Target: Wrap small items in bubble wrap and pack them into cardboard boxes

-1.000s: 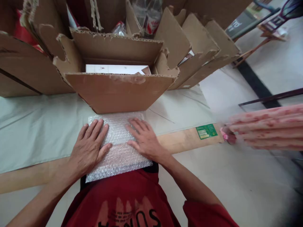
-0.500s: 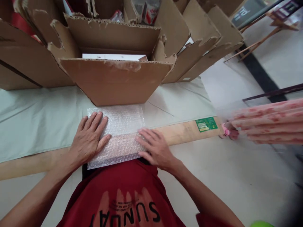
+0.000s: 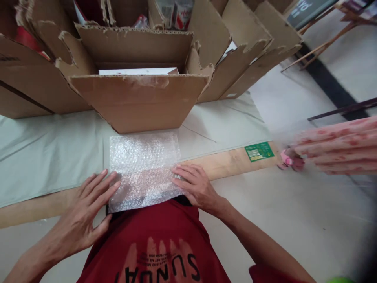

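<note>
A clear sheet of bubble wrap (image 3: 144,157) lies across the table's front edge, its near end reaching over toward my red shirt. My left hand (image 3: 91,208) is at its left side, fingers stretched out and the tips by the left edge; whether they touch it I cannot tell. On the right edge of the wrap rests my right hand (image 3: 197,184), fingers extended and lying nearly flat, the thumb side hidden. Neither hand grips anything.
Behind the wrap stands an open cardboard box (image 3: 141,102) with a white item inside. More cut-open cartons (image 3: 244,51) hold packets. The table has a pale green cloth (image 3: 50,153) and a wooden front strip (image 3: 232,163) with a green label (image 3: 259,151). A person in pink clothing (image 3: 338,145) stands right.
My left hand has come off the top of the bubble wrap and moved left and toward me. The right hand stays on the right edge, almost unmoved.
</note>
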The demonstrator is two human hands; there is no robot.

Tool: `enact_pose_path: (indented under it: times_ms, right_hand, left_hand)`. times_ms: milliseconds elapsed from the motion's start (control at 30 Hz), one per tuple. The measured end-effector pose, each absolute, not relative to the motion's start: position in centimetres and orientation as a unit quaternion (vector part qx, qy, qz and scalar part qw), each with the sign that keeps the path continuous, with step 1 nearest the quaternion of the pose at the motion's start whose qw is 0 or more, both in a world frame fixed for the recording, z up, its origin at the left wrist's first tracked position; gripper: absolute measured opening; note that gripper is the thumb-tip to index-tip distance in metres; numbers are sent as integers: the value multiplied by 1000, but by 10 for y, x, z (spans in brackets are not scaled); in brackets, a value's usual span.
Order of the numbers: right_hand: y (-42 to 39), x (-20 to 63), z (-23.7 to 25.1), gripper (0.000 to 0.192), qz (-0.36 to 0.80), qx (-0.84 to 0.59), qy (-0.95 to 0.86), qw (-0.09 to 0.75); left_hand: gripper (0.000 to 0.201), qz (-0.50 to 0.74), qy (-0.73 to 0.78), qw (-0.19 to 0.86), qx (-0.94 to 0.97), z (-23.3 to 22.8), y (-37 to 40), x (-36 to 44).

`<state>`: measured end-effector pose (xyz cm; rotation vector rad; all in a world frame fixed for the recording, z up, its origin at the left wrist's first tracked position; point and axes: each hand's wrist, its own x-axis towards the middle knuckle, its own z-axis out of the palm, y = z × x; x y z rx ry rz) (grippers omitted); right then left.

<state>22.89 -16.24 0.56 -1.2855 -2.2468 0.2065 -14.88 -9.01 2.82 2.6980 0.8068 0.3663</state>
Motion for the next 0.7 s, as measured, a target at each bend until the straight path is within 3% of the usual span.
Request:
enact_pose_path:
  times_ms: [100,233,367,600,700]
  right_hand:
    - [-154,228,18,26,142,-472,-798,347]
    - [-135,225,30,18,193,-549,-716,385]
    - [-108,224,18,16,150,-626,-671,368]
    - [-87,224,0,17,13,-670,-696,258]
    - [-83,227,8,36,27,-686,-692,222]
  left_hand:
    - [59,203,305,166,916,28,-89,-131]
    - [30,279,441,211,826,39,-83,-104]
    - [40,275,581,214,735,39,-66,-88]
    - [42,229,568,115,782,16,-39,-72]
    - [46,217,541,46,811,13,-39,-75]
